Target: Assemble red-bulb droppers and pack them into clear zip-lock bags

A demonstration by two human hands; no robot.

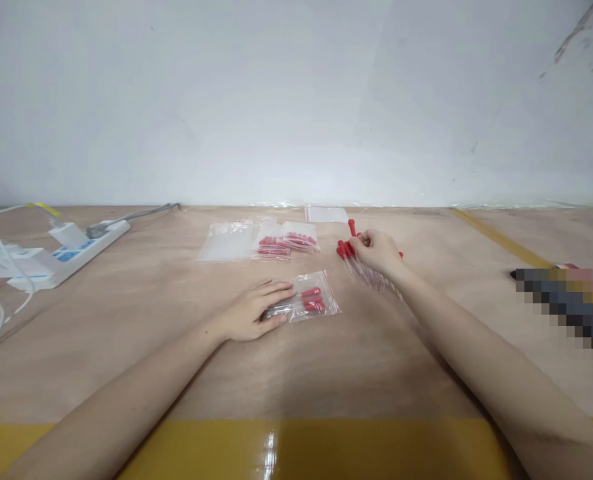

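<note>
My left hand (254,309) lies flat, fingers stretched out, on the open end of a clear zip bag (310,298) that holds three red-bulbed droppers. My right hand (378,254) is closed round one red-bulbed dropper (351,227) lifted from a pile of loose droppers (364,267) on the table. Behind the bag lie two filled zip bags (285,241) with red droppers and an empty clear bag (225,241).
A white power strip (66,255) with plugs and cables sits at the far left. Another flat clear bag (326,214) lies by the wall. Yellow tape runs along the table's near edge (296,450) and diagonally at right. A blurred object (569,307) rests at right.
</note>
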